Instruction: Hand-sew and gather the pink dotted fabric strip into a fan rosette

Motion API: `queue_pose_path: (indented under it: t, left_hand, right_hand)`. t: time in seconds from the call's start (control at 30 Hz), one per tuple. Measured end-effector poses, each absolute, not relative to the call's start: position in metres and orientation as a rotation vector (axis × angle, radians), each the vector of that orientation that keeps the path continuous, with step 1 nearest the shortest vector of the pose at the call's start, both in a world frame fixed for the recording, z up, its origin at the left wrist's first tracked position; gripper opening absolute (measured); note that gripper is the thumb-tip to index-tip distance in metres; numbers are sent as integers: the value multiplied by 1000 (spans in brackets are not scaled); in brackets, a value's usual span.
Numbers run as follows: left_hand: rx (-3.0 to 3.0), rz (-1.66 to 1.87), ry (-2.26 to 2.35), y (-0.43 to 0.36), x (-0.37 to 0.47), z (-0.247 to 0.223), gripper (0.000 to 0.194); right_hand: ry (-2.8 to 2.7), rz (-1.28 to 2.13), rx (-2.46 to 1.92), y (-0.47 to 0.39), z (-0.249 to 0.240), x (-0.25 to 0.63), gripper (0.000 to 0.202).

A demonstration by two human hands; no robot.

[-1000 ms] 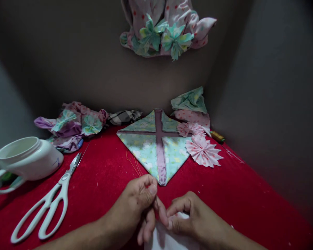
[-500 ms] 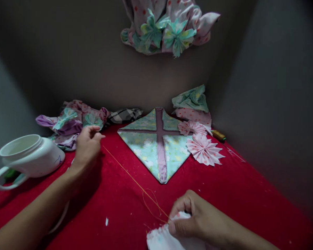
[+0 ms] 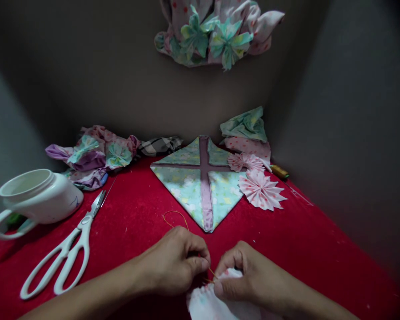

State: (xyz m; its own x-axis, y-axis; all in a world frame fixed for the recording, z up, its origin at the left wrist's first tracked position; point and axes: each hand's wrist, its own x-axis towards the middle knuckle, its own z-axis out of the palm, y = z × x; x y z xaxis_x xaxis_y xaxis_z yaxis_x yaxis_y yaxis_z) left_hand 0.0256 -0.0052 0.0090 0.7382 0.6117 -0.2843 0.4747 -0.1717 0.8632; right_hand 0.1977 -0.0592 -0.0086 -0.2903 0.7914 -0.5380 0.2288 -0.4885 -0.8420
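Observation:
My right hand (image 3: 245, 278) pinches the gathered edge of a white piece of fabric (image 3: 208, 304) at the bottom of the view. Close beside it, my left hand (image 3: 183, 262) has thumb and forefinger closed on an orange thread (image 3: 210, 272) that runs to the fabric. A loop of the same thread lies on the red cloth behind my left hand. No needle can be made out. Ahead of both hands lies a mint-green fabric diamond (image 3: 183, 184) with a purple cross, and pink dotted fabric rosettes (image 3: 262, 190) rest at its right corner.
White scissors (image 3: 83, 229) and a white mug-like pot (image 3: 36, 195) stand at the left on the red cloth (image 3: 136, 213). Crumpled fabric pieces (image 3: 90, 155) lie along the back wall. A thread spool (image 3: 280, 172) is at the right. Ruffled fabric (image 3: 216, 35) hangs above.
My left hand has come from the far left back down beside my right hand, uncovering the scissors. The stretched thread has gone slack into a loop. My right hand stays on the fabric.

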Motion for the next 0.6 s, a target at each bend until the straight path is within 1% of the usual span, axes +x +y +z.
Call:
queue_pose_path:
  t: [0.1,0.2,0.3,0.43,0.6]
  left_hand:
    - [1899,303,932,8,21,14,17]
    - [1924,544,1136,27,11,24,20]
    - [1901,757,1349,47,-2,31,18]
    - [1883,927,1538,62,-16,37,15]
    - [1892,1085,1670,67,-26,40,12]
  right_hand:
    - [-1274,1809,-1637,-61,-8,197,8]
    - [-1304,1799,-1664,-61,-5,197,7]
    - [-1322,1802,-1630,-60,-4,197,8]
    - [-1323,1834,-1644,-60,-5,198,9]
    - [-1264,1862,-1674,-61,-4,199,9]
